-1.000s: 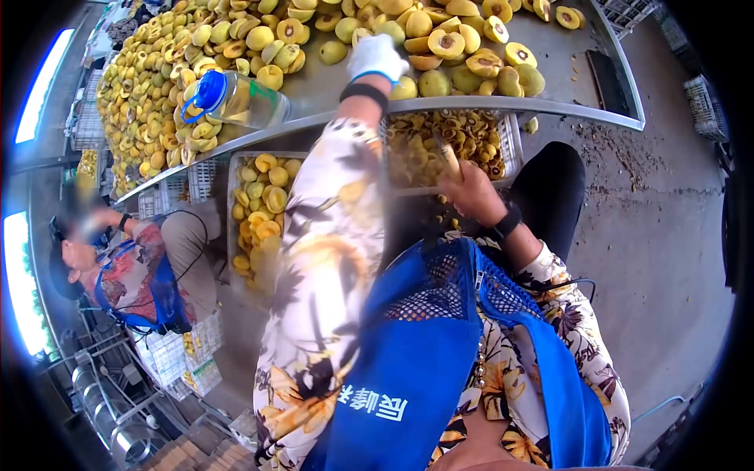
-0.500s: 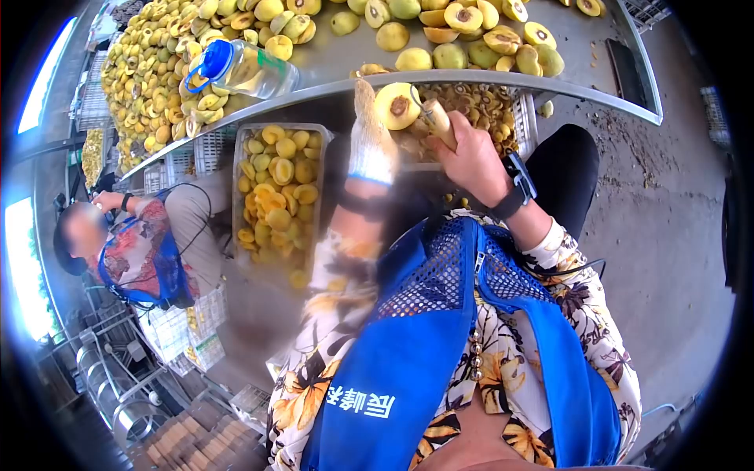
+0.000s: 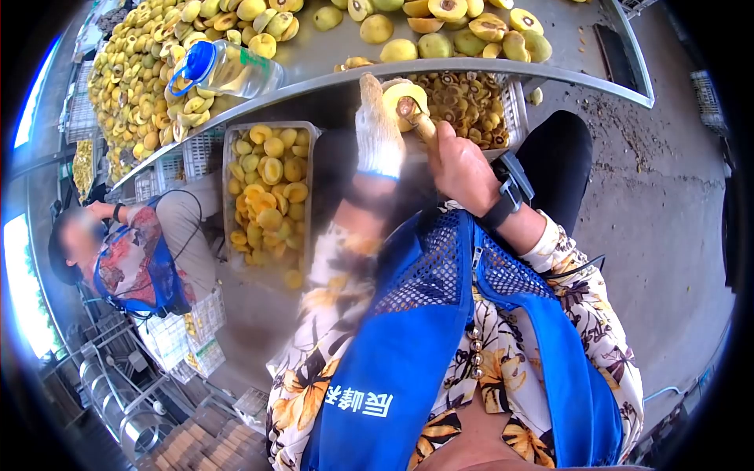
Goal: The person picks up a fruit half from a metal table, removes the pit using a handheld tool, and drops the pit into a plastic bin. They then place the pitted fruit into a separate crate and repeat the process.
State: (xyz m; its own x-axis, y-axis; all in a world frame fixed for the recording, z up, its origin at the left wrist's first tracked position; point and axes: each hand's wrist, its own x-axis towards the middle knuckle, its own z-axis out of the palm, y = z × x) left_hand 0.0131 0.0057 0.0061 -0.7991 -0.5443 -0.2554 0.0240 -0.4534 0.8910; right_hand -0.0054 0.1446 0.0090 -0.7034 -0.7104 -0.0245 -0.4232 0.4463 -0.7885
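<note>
My left hand (image 3: 378, 132), in a white knit glove, is closed on a yellow peach half (image 3: 413, 93). The cut face is turned towards my right side, and its brown pit hollow shows. My bare right hand (image 3: 465, 166) grips a wooden-handled pitting tool (image 3: 425, 127). The tool's tip meets the brown centre of the half; its metal end is hard to make out there. Both hands are just below the metal table edge, above a crate of brown-centred fruit pieces (image 3: 467, 110).
Piled peach halves (image 3: 133, 86) cover the table's left side. A blue-capped water bottle (image 3: 228, 69) lies near the metal rim (image 3: 534, 69). Left of my legs stands a crate of yellow halves (image 3: 271, 196). Another person (image 3: 149, 251) sits at far left.
The pitting tool has moved left onto the peach half's centre, and the right hand has shifted left with it. The half has turned slightly. The whole view has shifted a little.
</note>
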